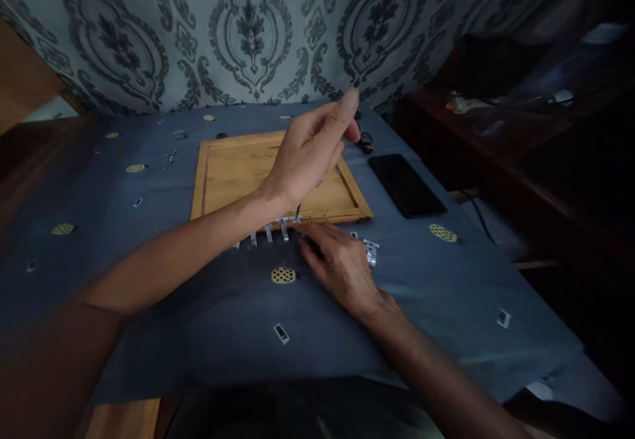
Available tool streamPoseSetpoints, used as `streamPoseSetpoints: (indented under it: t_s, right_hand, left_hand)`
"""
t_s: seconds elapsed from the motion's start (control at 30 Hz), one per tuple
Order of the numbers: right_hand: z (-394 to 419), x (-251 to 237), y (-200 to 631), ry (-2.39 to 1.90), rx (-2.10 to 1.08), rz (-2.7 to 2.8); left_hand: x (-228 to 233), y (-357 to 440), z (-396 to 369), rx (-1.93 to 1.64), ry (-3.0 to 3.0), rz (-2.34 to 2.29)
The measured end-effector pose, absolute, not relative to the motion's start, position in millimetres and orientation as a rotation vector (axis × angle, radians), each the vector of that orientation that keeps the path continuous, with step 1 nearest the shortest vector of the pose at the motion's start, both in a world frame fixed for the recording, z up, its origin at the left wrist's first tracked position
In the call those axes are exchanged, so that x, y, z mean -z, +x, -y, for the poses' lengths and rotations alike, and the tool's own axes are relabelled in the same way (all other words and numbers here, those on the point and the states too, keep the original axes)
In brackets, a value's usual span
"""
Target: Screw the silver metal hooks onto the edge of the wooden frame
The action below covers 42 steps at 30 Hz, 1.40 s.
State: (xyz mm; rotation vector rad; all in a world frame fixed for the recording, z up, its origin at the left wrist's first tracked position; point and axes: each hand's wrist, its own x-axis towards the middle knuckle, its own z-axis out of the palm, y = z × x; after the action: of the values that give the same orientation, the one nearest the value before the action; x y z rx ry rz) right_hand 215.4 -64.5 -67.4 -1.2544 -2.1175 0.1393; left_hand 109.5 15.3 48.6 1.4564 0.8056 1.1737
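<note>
A framed wooden board (238, 173) lies flat, with a row of small silver metal clips (269, 232) along its near edge. My left hand (315, 145) is closed above the board, reaching across from the left. Below it shows the thin dark shaft of a screwdriver (298, 210), pointing down at the clip by the right fingertips; its handle is hidden in the hand. My right hand (342, 260) is low at the near edge, its fingers closed on that end clip, which they partly cover. More silver metal clips (371, 252) lie just right of this hand.
A black phone (407, 186) rests right of the board, with a small dark ring-shaped object (366, 142) behind it. Small metal pieces (171, 157) lie at the left on the blue patterned cloth (213, 333). A patterned curtain (198, 36) hangs behind; a dark wooden surface (476, 135) stands right.
</note>
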Motion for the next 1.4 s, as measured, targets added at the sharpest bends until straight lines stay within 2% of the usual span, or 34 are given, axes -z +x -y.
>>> streamPoseSetpoints:
  t_s: [0.2,0.4,0.6,1.0,1.13,1.3,1.4]
  right_hand:
    - [65,67,215,-1.259,-0.127,2.114]
    - [65,67,214,-1.256,-0.129,2.091]
    - [64,69,215,-1.258,-0.155,2.100]
    - [64,70,217,-1.229,-0.172,2.088]
    - [64,70,216,-1.220,-0.172,2.080]
    - [64,70,215,-1.216,-0.134,2.078]
    - [64,70,215,-1.224,-0.142,2.079]
  left_hand:
    - [-45,107,-14,-1.159,1.535,-0.715]
    - [-47,101,-6,-1.173,1.922,-0.757]
    - [-48,109,-8,-1.128,1.421,-0.788]
    - [-42,100,-22,-1.032,1.405,-0.585]
    - [-42,98,-22,-1.006,1.606,-0.606]
    - [-44,95,-15,-1.175,2.228,-0.872]
    - [-42,97,-11,-1.203,2.258,-0.841]
